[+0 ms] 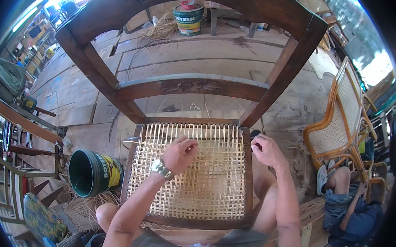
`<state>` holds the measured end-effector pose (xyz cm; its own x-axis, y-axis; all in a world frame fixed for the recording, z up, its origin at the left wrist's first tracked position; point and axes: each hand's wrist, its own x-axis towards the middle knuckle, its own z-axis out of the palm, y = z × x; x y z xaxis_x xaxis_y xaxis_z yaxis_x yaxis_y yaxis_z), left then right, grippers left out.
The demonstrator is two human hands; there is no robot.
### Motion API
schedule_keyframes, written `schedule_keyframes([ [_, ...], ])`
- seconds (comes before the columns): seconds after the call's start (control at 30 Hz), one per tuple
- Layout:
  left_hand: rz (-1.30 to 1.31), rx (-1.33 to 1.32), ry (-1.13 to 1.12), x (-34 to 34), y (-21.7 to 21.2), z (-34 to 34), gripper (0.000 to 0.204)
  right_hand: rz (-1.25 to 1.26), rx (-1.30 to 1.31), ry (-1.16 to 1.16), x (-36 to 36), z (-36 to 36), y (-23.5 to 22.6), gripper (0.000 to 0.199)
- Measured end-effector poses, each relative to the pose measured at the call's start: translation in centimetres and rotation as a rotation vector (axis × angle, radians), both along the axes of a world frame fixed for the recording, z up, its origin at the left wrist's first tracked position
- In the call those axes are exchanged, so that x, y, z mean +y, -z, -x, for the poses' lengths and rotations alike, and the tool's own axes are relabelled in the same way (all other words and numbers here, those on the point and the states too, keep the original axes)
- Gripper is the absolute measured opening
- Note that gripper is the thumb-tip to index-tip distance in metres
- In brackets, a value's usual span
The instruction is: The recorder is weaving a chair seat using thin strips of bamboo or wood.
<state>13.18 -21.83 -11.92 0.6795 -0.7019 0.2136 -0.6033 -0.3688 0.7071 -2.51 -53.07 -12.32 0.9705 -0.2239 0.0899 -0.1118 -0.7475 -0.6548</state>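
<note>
A dark wooden chair with a carved back (pixel 193 85) stands before me. Its woven cane seat (pixel 203 186) is a dense lattice over most of its area, while the strip nearest the backrest shows mainly lengthwise strands. My left hand (pixel 178 156), a metal watch on its wrist, rests over the weave left of centre. Its fingers are curled together, and what they hold is hidden. Just outside the seat's right rail, my right hand (pixel 270 152) pinches a thin cane strand (pixel 290 147) that trails off to the right. Another strand loops out past the left rail.
A green bucket (pixel 81 173) lies tipped at the left, near cane scraps. Another bucket (pixel 188 20) stands upright beyond the chair. At right is a cane-backed chair (pixel 337 117), with a seated person (pixel 352 212) beside it. Wooden furniture frames crowd the left side.
</note>
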Motion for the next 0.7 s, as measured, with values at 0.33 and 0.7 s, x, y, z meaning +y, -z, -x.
schedule_keyframes([
  [0.33,-0.150,-0.274,0.060,1.7,1.5,3.9,0.051,-0.114,0.151,0.208,0.7,-0.3,0.4,0.034],
  [0.7,-0.371,-0.370,0.079,-0.8,1.1,1.9,0.063,-0.588,0.342,0.297,0.6,0.6,1.6,0.045],
])
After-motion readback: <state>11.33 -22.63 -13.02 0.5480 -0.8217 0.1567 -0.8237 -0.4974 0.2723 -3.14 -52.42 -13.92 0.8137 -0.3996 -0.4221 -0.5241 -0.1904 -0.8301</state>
